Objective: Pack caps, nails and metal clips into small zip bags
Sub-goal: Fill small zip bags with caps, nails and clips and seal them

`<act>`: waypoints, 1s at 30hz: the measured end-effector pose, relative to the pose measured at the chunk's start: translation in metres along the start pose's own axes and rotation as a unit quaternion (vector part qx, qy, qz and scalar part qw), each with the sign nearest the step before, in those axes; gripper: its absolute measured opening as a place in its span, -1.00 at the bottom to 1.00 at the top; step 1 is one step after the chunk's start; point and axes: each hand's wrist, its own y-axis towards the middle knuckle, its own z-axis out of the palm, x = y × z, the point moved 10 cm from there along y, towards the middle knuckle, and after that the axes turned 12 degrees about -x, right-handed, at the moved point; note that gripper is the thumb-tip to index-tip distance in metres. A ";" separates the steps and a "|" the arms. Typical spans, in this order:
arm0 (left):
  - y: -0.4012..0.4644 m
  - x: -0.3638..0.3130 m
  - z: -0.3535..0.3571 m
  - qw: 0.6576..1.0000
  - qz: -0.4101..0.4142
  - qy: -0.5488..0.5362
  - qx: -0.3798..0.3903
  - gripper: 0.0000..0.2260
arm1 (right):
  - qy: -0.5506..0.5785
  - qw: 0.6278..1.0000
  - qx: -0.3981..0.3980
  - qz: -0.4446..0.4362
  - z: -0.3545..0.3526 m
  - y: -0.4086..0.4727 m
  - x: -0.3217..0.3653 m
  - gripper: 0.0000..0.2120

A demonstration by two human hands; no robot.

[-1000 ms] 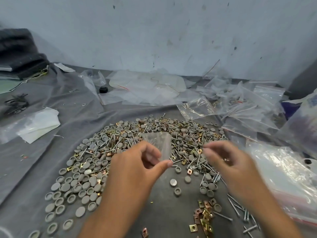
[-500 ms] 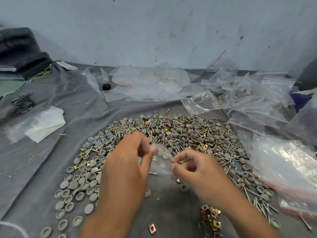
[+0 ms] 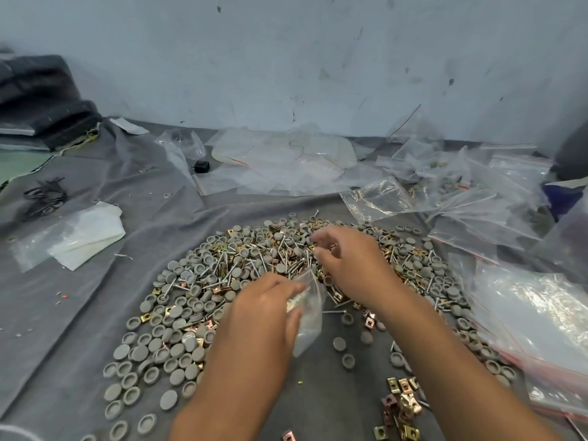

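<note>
My left hand (image 3: 264,316) pinches the mouth of a small clear zip bag (image 3: 310,319), which hangs down to the right of my fingers. Beyond the bag, my right hand (image 3: 353,265) reaches into the heap, its fingertips curled low over the nails (image 3: 286,265); blur hides whether they hold anything. Grey round caps (image 3: 178,313) spread out in a wide arc on the left. Gold and copper metal clips (image 3: 404,405) lie in a small cluster at the front right, and more are mixed through the heap.
A grey cloth (image 3: 95,313) covers the surface. Clear zip bags with red seals (image 3: 541,313) pile up along the right. Loose plastic bags (image 3: 286,160) lie at the back by the wall. Folded white plastic (image 3: 86,233) and black wire (image 3: 44,194) sit on the left.
My right hand has let go of the bag's mouth and moved forward into the heap. My left hand has lowered a little, still holding the bag.
</note>
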 end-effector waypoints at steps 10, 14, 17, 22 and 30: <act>-0.009 0.001 0.018 0.991 -0.059 -0.103 0.067 -0.65 | -0.228 0.950 0.207 -0.045 0.055 0.027 0.002 -0.61; -0.011 0.002 0.021 0.991 -0.058 -0.096 0.079 -0.62 | -0.189 0.969 0.155 -0.033 0.044 0.025 -0.004 -0.68; -0.009 0.001 0.022 0.992 -0.050 -0.086 0.077 -0.65 | -0.158 0.978 0.137 -0.023 0.037 0.019 -0.009 -0.77; -0.012 0.000 0.026 0.989 -0.050 -0.099 0.093 -0.67 | -0.140 0.985 0.103 -0.022 0.022 0.008 -0.013 -0.81; -0.011 0.004 0.022 0.989 -0.073 -0.105 0.074 -0.58 | 0.079 0.995 -0.006 0.061 -0.021 -0.008 -0.038 -0.88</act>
